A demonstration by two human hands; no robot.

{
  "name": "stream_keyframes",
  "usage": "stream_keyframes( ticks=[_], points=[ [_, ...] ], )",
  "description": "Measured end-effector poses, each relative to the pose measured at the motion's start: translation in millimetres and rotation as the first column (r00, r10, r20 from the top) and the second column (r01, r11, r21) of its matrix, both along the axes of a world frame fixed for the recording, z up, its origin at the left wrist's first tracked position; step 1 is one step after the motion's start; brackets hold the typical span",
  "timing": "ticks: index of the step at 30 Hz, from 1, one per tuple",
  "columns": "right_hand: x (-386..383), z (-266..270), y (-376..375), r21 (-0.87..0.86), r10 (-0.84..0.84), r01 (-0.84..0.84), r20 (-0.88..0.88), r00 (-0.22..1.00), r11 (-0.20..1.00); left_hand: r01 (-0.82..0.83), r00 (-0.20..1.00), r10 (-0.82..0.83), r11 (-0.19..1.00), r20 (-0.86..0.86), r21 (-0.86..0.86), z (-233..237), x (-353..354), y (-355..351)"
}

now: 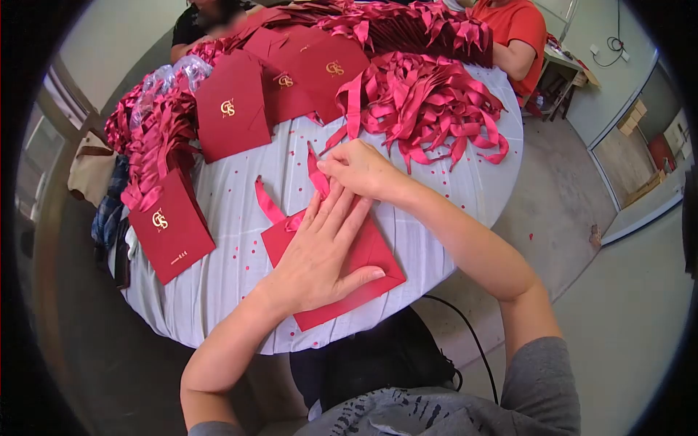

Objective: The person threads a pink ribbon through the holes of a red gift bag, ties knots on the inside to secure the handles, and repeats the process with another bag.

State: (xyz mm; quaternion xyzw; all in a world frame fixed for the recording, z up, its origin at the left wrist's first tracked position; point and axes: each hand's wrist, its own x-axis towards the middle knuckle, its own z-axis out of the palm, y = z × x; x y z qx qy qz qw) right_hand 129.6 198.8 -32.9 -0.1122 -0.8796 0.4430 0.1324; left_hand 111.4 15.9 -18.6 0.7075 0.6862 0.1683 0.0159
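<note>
A red paper bag [371,251] lies flat on the white tablecloth near the front edge. My left hand [320,251] rests palm down across it, fingers stretched towards its top edge. Just beyond those fingertips, my right hand [356,168] is closed on a pink ribbon [317,174] at the bag's top. Another pink ribbon end [267,202] sticks up from the bag's top left, touched by neither hand.
Red bags with gold print [233,109] lie across the round table [240,218]. Behind my right hand is a heap of pink ribbons [429,109]. More bags stand at the left [171,240]. Two people sit across the table, one in a red shirt [520,33].
</note>
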Motion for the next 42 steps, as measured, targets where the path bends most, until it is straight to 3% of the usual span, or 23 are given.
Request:
stream_keyframes(
  ticks=[3,5,6,9,12,14,16,17,19,21,22,23,25,26,28,31,34,37,38,40,42],
  points=[
    [2.9,7.3,0.3,-0.520,0.075,-0.084,-0.039,0.996,0.850,-0.051,0.995,0.044,0.995,0.091,0.080,13.7,-3.1,-1.2],
    [7.0,20.0,3.6,-0.754,0.110,-0.143,-0.094,0.989,0.641,-0.093,0.975,0.039,0.967,0.219,0.239,16.8,-9.2,-0.2],
    [6.7,20.2,9.7,-0.818,0.229,-0.309,-0.222,0.948,0.485,-0.128,0.970,0.057,0.946,0.235,0.298,20.7,-10.5,-1.5],
    [11.0,29.8,5.6,-0.796,0.340,-0.578,-0.500,0.796,0.182,-0.276,0.952,0.167,0.833,0.257,0.480,37.3,-10.5,-4.0],
    [18.1,40.9,-7.8,-0.700,0.432,-0.708,-0.614,0.660,0.087,-0.411,0.843,0.094,0.748,0.529,0.522,57.6,-10.3,-6.8],
    [23.9,45.2,-11.7,-0.668,0.438,-0.734,-0.628,0.643,0.119,-0.437,0.751,-0.012,0.741,0.660,0.510,65.9,-7.9,-5.6],
    [25.6,46.8,-11.1,-0.636,0.438,-0.758,-0.645,0.626,0.148,-0.461,0.581,-0.120,0.766,0.805,0.447,74.8,-8.6,-8.0],
    [25.2,47.1,-9.9,-0.614,0.420,-0.748,-0.627,0.656,0.253,-0.468,0.488,-0.165,0.780,0.857,0.416,76.5,-9.7,-8.3],
    [24.5,46.7,-7.9,-0.554,0.368,-0.696,-0.595,0.715,0.457,-0.501,0.446,-0.214,0.744,0.869,0.441,76.0,-12.7,-4.2],
    [20.9,40.3,-11.7,-0.332,0.178,-0.395,-0.529,0.830,0.856,-0.526,0.397,-0.265,0.719,0.879,0.455,77.5,-15.9,-3.0],
    [18.4,35.0,-10.7,-0.151,0.108,-0.214,-0.515,0.850,0.965,-0.514,0.373,-0.318,0.711,0.872,0.480,74.9,-22.2,-2.1],
    [11.8,28.7,-11.1,0.030,0.073,-0.069,-0.622,0.780,0.997,-0.503,0.346,-0.372,0.701,0.861,0.505,72.5,-27.4,-0.6],
    [9.6,19.1,-7.8,0.160,0.061,0.048,-0.610,0.790,0.986,-0.513,0.306,-0.407,0.691,0.861,0.509,69.8,-28.0,2.5],
    [11.8,23.8,-8.8,0.058,0.055,-0.028,-0.560,0.826,0.998,-0.503,0.346,-0.416,0.674,0.841,0.541,64.8,-32.3,2.6],
    [13.0,25.5,-8.2,0.026,0.058,-0.052,-0.572,0.818,0.998,-0.490,0.385,-0.425,0.658,0.819,0.572,59.0,-37.2,-0.4],
    [18.5,32.7,-9.3,-0.017,0.066,-0.094,-0.587,0.807,0.995,-0.466,0.528,-0.355,0.639,0.772,0.612,52.8,-40.7,-8.3],
    [11.7,30.6,-8.6,0.061,0.109,-0.097,-0.758,0.643,0.993,-0.388,0.756,-0.194,0.637,0.626,0.666,45.1,-40.2,-16.8],
    [7.4,32.1,-14.0,0.100,0.114,-0.054,-0.856,0.504,0.993,-0.367,0.920,0.155,0.666,0.361,0.649,27.0,-53.3,-31.2],
    [8.4,33.3,-16.7,0.084,0.103,-0.062,-0.869,0.483,0.995,-0.298,0.954,0.246,0.712,0.172,0.636,32.8,-50.2,-34.3],
    [18.0,40.7,-18.8,0.119,0.144,-0.085,-0.880,0.453,0.989,-0.310,0.921,0.388,0.716,0.013,0.625,34.6,-45.2,-34.6],
    [21.2,42.7,-20.1,0.166,0.175,-0.059,-0.891,0.419,0.984,-0.244,0.902,0.413,0.729,-0.127,0.639,39.7,-43.2,-34.6]
  ],
)
